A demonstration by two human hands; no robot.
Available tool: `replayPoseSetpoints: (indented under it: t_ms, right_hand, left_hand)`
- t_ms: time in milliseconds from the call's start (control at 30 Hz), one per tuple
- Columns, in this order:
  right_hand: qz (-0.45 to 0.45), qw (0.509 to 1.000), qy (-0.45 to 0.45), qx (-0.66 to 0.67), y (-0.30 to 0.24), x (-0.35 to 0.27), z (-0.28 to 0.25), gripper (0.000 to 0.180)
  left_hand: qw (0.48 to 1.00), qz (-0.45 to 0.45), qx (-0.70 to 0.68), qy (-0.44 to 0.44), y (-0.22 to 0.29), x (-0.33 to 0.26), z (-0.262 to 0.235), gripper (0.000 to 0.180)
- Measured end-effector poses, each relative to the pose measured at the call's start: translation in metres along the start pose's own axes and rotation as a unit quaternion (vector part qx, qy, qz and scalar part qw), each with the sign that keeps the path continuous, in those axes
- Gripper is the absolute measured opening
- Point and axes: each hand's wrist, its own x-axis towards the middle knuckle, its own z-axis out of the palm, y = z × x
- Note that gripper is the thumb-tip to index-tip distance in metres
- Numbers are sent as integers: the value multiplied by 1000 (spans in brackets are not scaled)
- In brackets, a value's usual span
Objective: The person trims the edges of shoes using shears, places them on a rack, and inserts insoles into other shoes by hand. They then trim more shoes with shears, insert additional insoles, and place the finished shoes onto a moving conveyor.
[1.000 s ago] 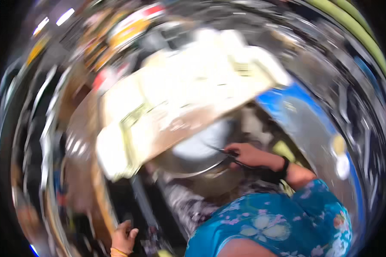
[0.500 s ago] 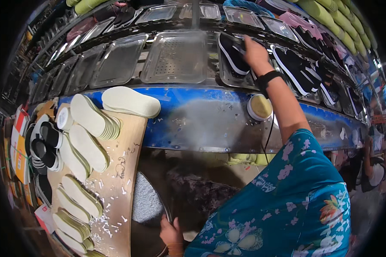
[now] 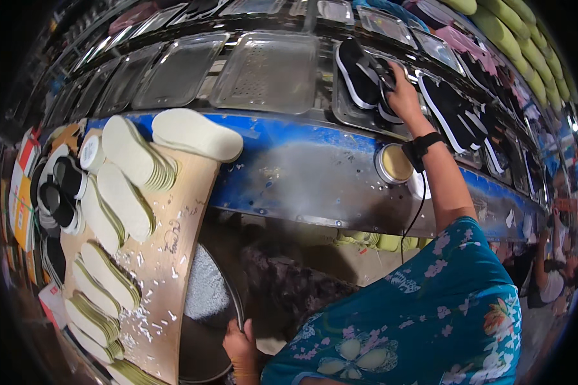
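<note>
My right hand (image 3: 402, 99), with a dark band at the wrist, reaches far right of centre. Its fingers close on a black shoe (image 3: 391, 110) with a white sole, low over a metal tray (image 3: 341, 114). Beside it in that tray lies another black, white-soled shoe (image 3: 358, 76). Down near the lower edge, my left hand (image 3: 241, 343) grips the metal rim of a round tub (image 3: 239, 307), fingers curled around it. Grey-white, crumbly-looking material (image 3: 205, 285) shows inside the tub. A tilted wooden board (image 3: 173, 256) covers part of the tub.
Several stacks of pale insoles (image 3: 125, 202) and white scraps lie on the board. Further metal trays (image 3: 263, 70) line the rack behind the blue metal ledge (image 3: 302, 170). A round tin (image 3: 394, 163) with yellowish contents and a dark cord stand near my right forearm. More black shoes (image 3: 444, 112) sit right.
My right hand has shifted slightly right and down, so the shoe in it now shows beside the other one. The whole view has moved a little; my left hand stays on the tub rim.
</note>
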Motion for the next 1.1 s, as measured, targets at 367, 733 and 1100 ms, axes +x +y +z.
replayPoseSetpoints:
  t_ms: [367, 733, 1100]
  right_hand:
    - [-21, 996, 61, 61, -45, 10, -44, 58]
    - [-512, 788, -121, 320, -350, -293, -111, 64]
    - [-587, 569, -477, 322, -402, -426, -71, 48]
  left_hand:
    - [980, 55, -140, 129, -19, -25, -24, 27]
    - [754, 28, -633, 173, -18, -91, -92, 48]
    - [822, -186, -316, 437, -127, -120, -22, 85]
